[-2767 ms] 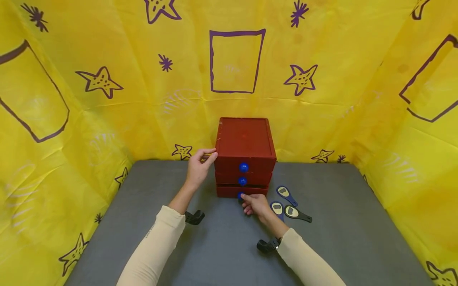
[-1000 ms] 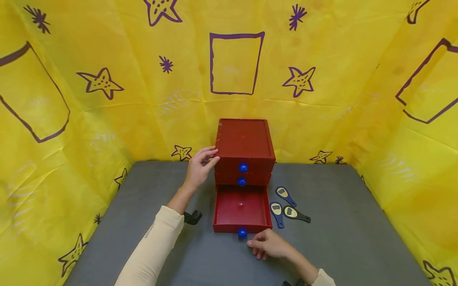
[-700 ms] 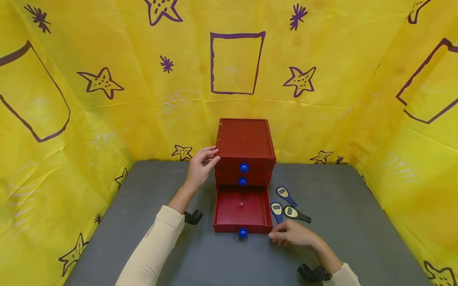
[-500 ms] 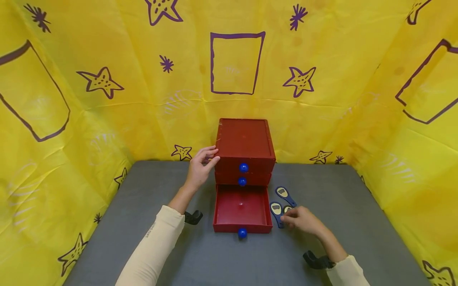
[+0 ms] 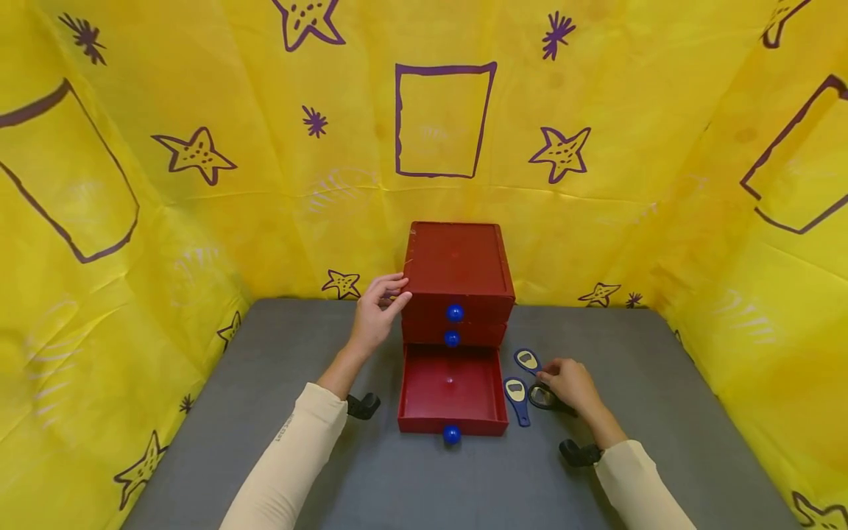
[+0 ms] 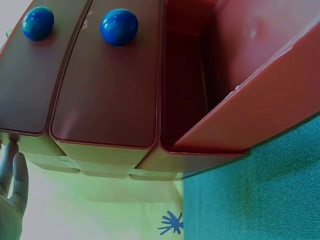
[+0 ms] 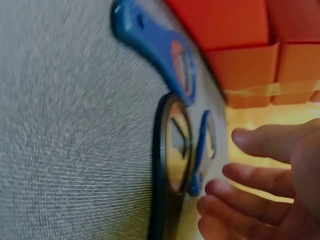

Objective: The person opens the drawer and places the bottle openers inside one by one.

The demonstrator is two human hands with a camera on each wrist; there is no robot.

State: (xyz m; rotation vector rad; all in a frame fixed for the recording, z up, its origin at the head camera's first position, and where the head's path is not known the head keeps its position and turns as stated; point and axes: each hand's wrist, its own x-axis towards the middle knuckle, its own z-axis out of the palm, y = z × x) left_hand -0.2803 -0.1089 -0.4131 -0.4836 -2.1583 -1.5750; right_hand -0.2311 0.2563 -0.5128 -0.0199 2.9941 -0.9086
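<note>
Left hand (image 5: pixel 376 318) is up against the left top corner of the red drawer chest (image 5: pixel 457 269), fingers lightly bent, tips touching its edge. The bottom drawer (image 5: pixel 452 390) stands pulled right out on the grey table (image 5: pixel 278 383). Right hand (image 5: pixel 571 383) lies over the black bottle opener (image 5: pixel 542 397), fingers loosely spread and reaching past its ring, no grip closed. Two blue bottle openers (image 5: pixel 517 390) lie just beside it, between hand and drawer.
</note>
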